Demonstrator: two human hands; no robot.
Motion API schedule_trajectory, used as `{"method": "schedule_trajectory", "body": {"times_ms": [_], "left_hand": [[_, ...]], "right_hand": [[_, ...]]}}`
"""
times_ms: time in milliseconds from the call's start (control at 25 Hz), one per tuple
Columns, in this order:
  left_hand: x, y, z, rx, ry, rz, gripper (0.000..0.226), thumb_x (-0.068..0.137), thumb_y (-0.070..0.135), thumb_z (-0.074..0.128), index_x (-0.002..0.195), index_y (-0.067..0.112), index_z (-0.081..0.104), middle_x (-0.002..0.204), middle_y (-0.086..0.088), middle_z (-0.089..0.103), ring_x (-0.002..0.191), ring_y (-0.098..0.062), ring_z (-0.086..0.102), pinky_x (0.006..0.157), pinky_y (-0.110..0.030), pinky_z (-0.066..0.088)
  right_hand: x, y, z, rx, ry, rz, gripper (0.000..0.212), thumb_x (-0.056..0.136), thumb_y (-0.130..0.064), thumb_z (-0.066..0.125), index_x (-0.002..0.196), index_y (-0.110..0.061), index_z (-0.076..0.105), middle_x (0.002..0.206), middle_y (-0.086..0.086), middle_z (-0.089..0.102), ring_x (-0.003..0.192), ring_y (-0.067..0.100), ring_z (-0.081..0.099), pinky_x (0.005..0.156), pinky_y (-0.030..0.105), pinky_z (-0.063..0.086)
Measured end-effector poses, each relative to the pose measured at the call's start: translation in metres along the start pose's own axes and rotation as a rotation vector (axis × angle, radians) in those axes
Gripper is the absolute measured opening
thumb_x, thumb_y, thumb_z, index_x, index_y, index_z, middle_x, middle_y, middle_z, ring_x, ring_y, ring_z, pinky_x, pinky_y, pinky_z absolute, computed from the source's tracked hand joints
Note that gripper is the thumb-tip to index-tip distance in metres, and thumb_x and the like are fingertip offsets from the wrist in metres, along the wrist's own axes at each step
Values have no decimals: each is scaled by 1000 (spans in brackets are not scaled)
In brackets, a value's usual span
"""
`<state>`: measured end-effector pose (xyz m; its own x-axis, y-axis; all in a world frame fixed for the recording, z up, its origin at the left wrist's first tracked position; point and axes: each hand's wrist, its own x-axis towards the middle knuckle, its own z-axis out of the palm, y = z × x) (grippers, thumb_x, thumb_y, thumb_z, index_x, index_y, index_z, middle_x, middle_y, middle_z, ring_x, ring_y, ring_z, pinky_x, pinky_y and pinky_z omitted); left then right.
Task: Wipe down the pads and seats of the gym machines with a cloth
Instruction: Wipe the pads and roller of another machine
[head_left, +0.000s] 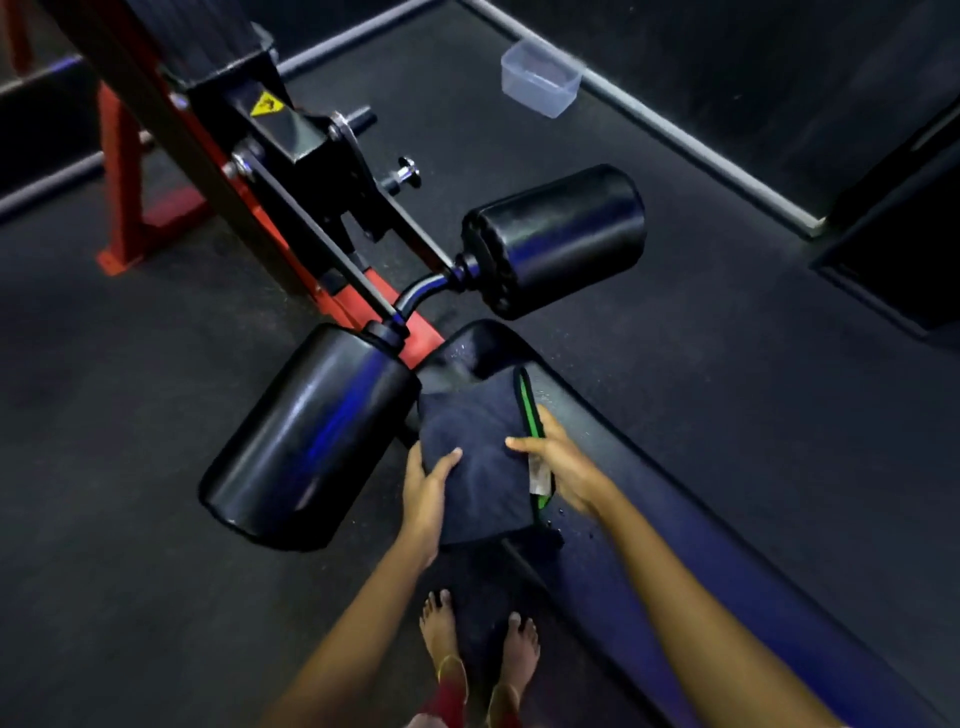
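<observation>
hands (498, 478) gripping cloth (475, 452) — bench pad (675, 499) end

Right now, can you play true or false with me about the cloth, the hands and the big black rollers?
1. Both hands hold the dark cloth. True: the left hand grips its left edge and the right hand grips its green-trimmed right edge.
2. The cloth lies on the floor. False: it is on the end of the long black seat pad.
3. There are two black roller pads. True: one is left of the cloth and one is farther back on the right.
4. The clear plastic tub sits on the seat. False: it is on the floor, far behind the machine.
5. The machine's frame is green. False: it is red and black.
</observation>
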<state>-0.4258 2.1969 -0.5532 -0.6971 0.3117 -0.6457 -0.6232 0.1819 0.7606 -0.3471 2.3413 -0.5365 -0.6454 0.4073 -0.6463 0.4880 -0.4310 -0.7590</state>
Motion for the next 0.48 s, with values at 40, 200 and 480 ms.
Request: {"method": "schedule_trajectory", "body": {"times_ms": [40, 200, 480], "left_hand": [[10, -5, 1, -41, -23, 33, 31, 85, 10, 63, 112, 23, 56, 111, 2, 65, 98, -16, 62, 86, -33, 49], [59, -52, 5, 63, -4, 39, 55, 85, 9, 65, 134, 19, 42, 118, 0, 59, 104, -18, 59, 93, -38, 49], [65, -101, 5, 378, 207, 225, 25, 86, 3, 62, 107, 13, 56, 112, -9, 48, 86, -19, 56, 75, -22, 48]], "right_hand": [[9, 1, -6, -29, -110, -13, 68, 82, 13, 57, 135, -25, 38, 118, -5, 60, 103, 10, 60, 87, 23, 50], [49, 29, -22, -285, -64, -84, 87, 81, 18, 57, 139, -35, 19, 116, -16, 50, 87, -6, 57, 71, 4, 44], [79, 76, -12, -1263, 553, -578, 59, 78, -25, 63, 133, -13, 48, 123, 13, 52, 112, 30, 46, 88, 47, 46]]}}
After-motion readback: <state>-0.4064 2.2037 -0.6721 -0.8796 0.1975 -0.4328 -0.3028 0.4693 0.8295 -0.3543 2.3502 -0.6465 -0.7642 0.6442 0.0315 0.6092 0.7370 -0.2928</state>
